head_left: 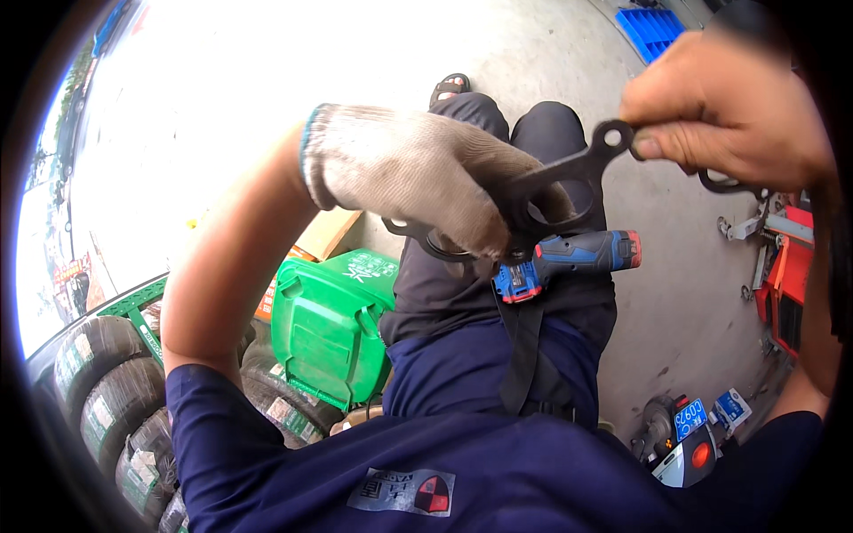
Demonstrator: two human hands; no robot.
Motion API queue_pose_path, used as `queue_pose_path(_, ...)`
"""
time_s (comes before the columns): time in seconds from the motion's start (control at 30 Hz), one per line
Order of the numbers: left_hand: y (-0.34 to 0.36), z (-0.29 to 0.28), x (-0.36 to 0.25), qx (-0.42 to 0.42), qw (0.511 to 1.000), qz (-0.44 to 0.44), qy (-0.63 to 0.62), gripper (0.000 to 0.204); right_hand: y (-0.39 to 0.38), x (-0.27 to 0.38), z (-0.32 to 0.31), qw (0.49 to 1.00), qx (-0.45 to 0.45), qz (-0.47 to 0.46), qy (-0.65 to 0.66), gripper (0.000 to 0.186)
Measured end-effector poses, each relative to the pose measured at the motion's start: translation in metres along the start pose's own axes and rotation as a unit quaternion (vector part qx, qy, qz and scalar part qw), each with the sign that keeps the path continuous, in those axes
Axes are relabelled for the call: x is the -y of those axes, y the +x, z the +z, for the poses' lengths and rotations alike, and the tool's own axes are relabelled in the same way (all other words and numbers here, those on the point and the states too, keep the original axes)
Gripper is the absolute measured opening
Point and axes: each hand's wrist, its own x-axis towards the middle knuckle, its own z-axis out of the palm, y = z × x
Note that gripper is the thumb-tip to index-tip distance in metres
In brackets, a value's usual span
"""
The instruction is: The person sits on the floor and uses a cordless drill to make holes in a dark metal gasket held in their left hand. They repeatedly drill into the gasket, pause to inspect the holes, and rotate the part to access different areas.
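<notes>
Hands [409, 173] [737, 115] hold a dark gasket [573, 169]; the green bin [324, 324] hides its contents.

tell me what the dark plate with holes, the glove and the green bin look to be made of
The dark plate with holes: perhaps thin metal or stiff gasket sheet; it looks flat and mostly matte, which leaves it open.
The glove: knitted fabric, likely cotton or a blend, soft and matte, with fine ribbing showing.
The green bin: probably moulded plastic, smooth with rounded edges.
</notes>
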Motion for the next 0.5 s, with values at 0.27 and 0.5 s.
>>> queue_pose_path(0.27, 0.033, 0.021, 0.028, 0.002, 0.996, -0.038, -0.076, 0.087, 0.021, -0.017, 0.005, 0.97, -0.102, -0.039, -0.217, 0.018)
queue_pose_path(0.5, 0.023, 0.026, 0.083, -0.19, 0.964, 0.026, -0.183, 0.068, -0.007, -0.012, 0.097, 0.916, -0.341, -0.094, -0.187, 0.039)
